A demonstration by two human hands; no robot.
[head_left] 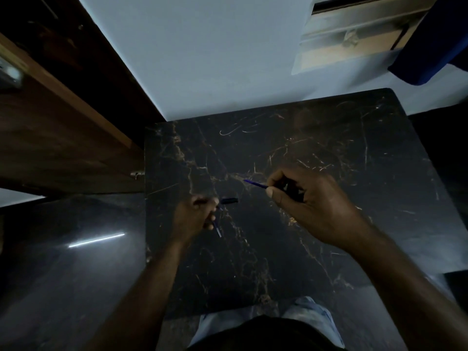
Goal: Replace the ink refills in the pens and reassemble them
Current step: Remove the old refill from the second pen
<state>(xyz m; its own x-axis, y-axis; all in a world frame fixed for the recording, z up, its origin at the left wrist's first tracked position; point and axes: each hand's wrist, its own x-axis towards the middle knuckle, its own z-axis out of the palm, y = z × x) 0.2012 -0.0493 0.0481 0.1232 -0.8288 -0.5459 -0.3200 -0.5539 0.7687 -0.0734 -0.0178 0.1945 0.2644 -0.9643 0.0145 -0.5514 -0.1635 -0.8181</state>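
My right hand (pixel 306 198) is closed around a thin blue ink refill (pixel 254 183) whose free end points left over the black marble table (pixel 354 153). My left hand (pixel 196 216) is closed on pen parts: a dark pen barrel (pixel 229 200) sticks out to the right of the fingers, and a thin blue refill (pixel 217 230) pokes out below them. The two hands are apart, the left lower and nearer the table's left edge. The light is dim, so small parts inside either fist are hidden.
A wooden door (pixel 50 138) stands at the left beside the table. Behind the table is a pale wall (pixel 202 59); a cardboard box (pixel 354 34) and a blue object (pixel 435 41) sit at the far right. Dark glossy floor (pixel 63 262) lies to the left. My knees (pixel 266 323) are at the table's near edge.
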